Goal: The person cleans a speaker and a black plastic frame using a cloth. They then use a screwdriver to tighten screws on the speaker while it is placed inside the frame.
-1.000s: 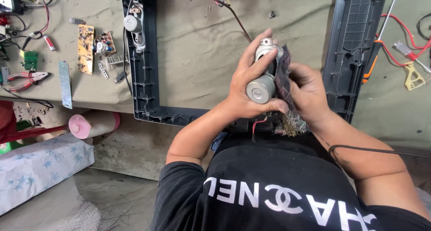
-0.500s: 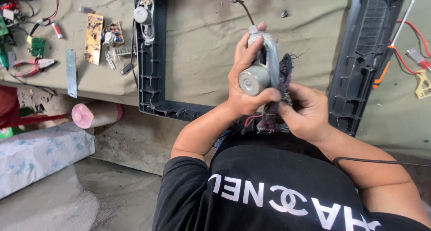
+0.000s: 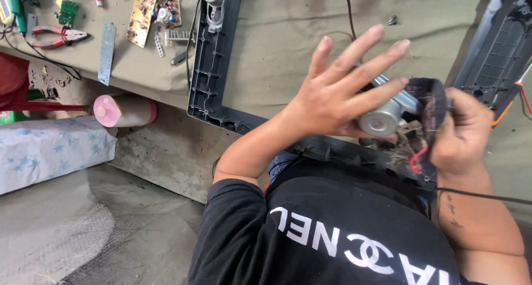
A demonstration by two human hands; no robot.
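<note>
My left hand [image 3: 338, 91] is held up in the middle of the view, fingers spread wide, with its palm against a small silver cylindrical motor [image 3: 382, 119]. My right hand [image 3: 463, 132] grips a dark frayed cloth [image 3: 426, 105] wrapped around the far side of the motor. A red wire [image 3: 414, 157] and dusty fluff hang below the motor. The motor's round end face points toward me. Part of its body is hidden behind my left palm.
A dark plastic frame [image 3: 213, 69] lies on the olive cloth-covered table [image 3: 288, 47]. Circuit boards [image 3: 143, 8], red-handled pliers [image 3: 55, 37] and a metal strip [image 3: 106, 52] lie at upper left. A black grille panel [image 3: 499, 47] is at right, and a pink-capped bottle [image 3: 119, 110] lies below the table edge.
My left hand has let go of the motor and opened its fingers wide. The motor and cloth have shifted right and now sit in my right hand.
</note>
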